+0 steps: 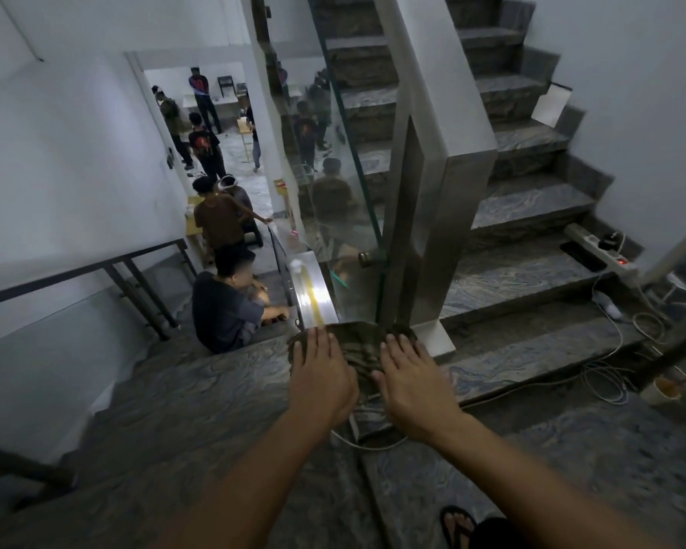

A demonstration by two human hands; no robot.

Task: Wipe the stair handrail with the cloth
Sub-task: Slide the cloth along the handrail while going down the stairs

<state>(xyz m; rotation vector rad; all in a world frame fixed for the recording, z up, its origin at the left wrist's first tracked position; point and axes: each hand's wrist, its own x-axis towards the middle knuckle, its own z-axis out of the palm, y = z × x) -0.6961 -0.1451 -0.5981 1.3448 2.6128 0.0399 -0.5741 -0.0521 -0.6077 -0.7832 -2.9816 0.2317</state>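
A dark, patterned cloth (359, 346) is spread over the near end of the flat steel handrail (313, 287), which runs down and away beside a glass panel. My left hand (319, 376) lies flat on the cloth's left side, fingers stretched forward. My right hand (410, 384) presses flat on its right side, fingers apart. Neither hand is closed around the cloth; both palms rest on top of it. Past the cloth the rail's bare top reflects light.
A steel post (424, 215) and glass panel (349, 184) rise just beyond the cloth. Marble stairs climb at right, with a power strip (600, 249), cables and a cup (664, 390). A person sits on the steps below left; others stand farther down.
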